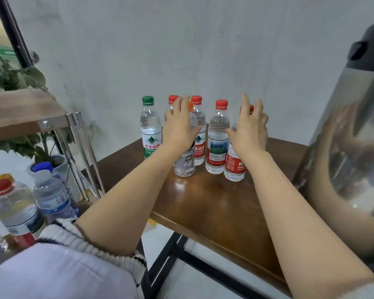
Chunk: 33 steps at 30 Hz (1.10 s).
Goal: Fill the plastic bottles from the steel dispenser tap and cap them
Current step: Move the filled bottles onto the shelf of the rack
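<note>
Six capped bottles [200, 147] were grouped at 12 o'clock on the wooden counter [203, 203], close to the grey wall [203, 50]. The left hand [179, 126] was held open, fingers spread, in front of the orange-capped bottle [185, 164]. Whether that bottle was touched could not be told. The right hand [249, 130] was likewise open and spread before the front red-capped bottle [234, 168] at the group's 3 o'clock side, contact again unclear. A green-capped bottle [148, 126] stood uncovered at the group's 9 o'clock side, and a landscape-labelled bottle [218, 143] was seen between the hands. The steel dispenser [343, 147], black-lidded, was placed at 3 o'clock, close beside the right forearm, which was mirrored in its polished wall. At 9 o'clock a wood-and-chrome shelf [20, 113] was set, with a leafy plant [11, 76] behind it. At 8 o'clock more bottles [15, 208] were crowded, just beside a striped sleeve cuff [73, 238].
</note>
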Tool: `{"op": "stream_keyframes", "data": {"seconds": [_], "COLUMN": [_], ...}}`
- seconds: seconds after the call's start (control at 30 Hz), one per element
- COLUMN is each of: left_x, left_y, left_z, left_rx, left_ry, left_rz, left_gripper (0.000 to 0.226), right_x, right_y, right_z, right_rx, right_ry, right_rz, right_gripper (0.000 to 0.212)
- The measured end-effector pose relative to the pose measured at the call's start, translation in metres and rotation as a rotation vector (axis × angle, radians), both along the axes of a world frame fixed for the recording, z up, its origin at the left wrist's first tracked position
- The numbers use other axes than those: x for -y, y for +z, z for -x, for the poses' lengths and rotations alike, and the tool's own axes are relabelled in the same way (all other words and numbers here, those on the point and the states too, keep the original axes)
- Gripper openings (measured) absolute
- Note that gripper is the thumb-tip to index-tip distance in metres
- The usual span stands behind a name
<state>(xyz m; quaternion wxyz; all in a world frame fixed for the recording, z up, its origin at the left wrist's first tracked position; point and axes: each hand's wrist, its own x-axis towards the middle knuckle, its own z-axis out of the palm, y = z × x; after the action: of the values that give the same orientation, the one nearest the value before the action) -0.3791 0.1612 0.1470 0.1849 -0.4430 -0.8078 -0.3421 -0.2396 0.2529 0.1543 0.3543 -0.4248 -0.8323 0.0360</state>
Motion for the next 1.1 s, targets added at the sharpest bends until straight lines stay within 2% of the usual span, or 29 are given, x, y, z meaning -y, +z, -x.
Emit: {"op": "stream_keyframes", "data": {"seconds": [0.2, 0.33, 0.47, 0.57, 0.7, 0.93, 1.1], "left_x": [-0.007, -0.01, -0.014, -0.013, -0.006, 0.01, 0.017], "left_y": [-0.01, -0.009, -0.012, -0.017, -0.024, -0.031, -0.037], "left_z": [0.004, 0.005, 0.004, -0.001, -0.008, -0.024, -0.036], "left_rx": [0.017, 0.075, 0.154, 0.188, 0.169, 0.114, 0.171], "left_ry": [0.017, 0.026, -0.004, -0.042, -0.059, -0.018, -0.071], "left_rz": [-0.051, -0.074, -0.15, -0.227, -0.263, -0.312, -0.329], "left_gripper": [0.083, 0.08, 0.079, 0.076, 0.081, 0.082, 0.083], "right_x": [-0.008, -0.011, -0.009, -0.005, 0.003, 0.014, 0.025], "right_y": [-0.009, -0.014, -0.016, -0.02, -0.027, -0.038, -0.047], "right_z": [0.005, 0.006, 0.007, 0.007, 0.004, -0.002, -0.005], "right_rx": [-0.01, 0.0, -0.096, -0.17, -0.164, -0.186, -0.215], "right_ry": [-0.005, 0.001, 0.037, 0.073, 0.098, 0.136, 0.184], "right_rz": [0.049, 0.069, 0.095, 0.058, -0.022, -0.044, -0.079], "right_gripper": [0.097, 0.093, 0.085, 0.078, 0.074, 0.074, 0.075]}}
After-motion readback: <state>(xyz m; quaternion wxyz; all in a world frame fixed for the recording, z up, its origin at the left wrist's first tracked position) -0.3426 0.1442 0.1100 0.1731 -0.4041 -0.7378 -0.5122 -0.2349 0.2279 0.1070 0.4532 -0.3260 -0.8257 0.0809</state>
